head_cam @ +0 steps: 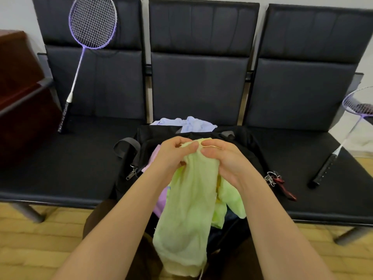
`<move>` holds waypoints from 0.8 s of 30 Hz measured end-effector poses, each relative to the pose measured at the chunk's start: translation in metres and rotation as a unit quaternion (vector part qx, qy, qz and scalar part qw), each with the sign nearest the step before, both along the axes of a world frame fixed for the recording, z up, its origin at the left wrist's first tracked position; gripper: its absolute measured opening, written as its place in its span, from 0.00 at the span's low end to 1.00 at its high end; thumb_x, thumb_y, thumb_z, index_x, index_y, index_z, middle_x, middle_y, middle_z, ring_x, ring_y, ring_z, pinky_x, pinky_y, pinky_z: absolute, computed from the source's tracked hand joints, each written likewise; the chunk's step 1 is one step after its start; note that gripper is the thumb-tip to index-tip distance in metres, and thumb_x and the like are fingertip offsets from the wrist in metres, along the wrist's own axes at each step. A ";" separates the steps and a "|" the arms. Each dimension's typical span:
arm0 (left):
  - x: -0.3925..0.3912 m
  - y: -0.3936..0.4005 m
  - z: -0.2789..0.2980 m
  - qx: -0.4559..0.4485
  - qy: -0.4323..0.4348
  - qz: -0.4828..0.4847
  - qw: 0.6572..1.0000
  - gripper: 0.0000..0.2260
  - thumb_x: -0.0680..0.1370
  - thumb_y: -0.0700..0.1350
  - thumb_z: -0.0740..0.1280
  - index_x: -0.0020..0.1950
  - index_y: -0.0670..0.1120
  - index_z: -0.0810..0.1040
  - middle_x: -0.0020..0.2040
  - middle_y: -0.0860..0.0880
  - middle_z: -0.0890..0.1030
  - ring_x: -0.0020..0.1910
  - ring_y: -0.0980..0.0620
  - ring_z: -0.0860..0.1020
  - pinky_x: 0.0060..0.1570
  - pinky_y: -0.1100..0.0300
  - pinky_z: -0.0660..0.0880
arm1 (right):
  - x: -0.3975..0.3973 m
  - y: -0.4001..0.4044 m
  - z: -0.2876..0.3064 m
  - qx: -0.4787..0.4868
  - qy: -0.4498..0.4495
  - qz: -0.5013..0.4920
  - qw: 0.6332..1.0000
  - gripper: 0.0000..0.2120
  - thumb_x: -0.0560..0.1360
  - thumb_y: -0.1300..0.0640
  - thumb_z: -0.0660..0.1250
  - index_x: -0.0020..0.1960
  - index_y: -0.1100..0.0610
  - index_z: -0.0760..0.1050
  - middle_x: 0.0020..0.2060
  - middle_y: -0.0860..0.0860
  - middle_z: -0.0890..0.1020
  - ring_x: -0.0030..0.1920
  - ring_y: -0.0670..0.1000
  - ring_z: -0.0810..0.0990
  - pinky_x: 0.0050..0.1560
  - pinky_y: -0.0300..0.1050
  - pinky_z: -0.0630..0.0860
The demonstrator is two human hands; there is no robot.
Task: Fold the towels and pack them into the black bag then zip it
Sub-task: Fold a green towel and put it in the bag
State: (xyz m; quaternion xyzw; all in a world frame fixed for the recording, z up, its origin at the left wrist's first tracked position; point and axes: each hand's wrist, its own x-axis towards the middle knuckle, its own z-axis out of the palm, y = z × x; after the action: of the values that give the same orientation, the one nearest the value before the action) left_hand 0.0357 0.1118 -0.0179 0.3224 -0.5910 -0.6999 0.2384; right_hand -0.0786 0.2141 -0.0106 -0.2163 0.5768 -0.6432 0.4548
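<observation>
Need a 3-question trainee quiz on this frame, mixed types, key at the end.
1. True or false: both hands, left hand and right hand, pinch the top edge of the green towel.
2. Where does the black bag sit? A) floor B) bench seat C) lap
3. Fill in: a purple ____ leans against the left seat back.

Key: 1 true; 2 B; 3 racket

Towel [189, 201] pale green, plain. Bag [238, 142] black. Pink cloth [159, 203] under it, light blue cloth [189, 123] behind. Rackets [91, 23] lilac frame, white strings. Bench [199, 85] black.
</observation>
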 end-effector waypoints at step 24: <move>-0.003 0.012 0.016 0.047 -0.151 -0.125 0.979 0.30 0.79 0.65 0.52 0.24 0.52 0.76 0.20 0.54 0.69 0.25 0.55 0.65 0.31 0.62 0.68 | 0.004 -0.003 0.013 -0.170 -0.187 0.034 0.967 0.18 0.67 0.75 0.65 0.53 0.60 0.70 0.50 0.65 0.81 0.46 0.60 0.83 0.47 0.53 0.81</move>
State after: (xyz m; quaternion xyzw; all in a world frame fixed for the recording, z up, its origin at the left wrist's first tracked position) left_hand 0.0329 0.1243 -0.0018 0.3590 -0.6224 -0.6943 0.0412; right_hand -0.0749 0.2107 0.0021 -0.1859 0.3564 -0.7450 0.5324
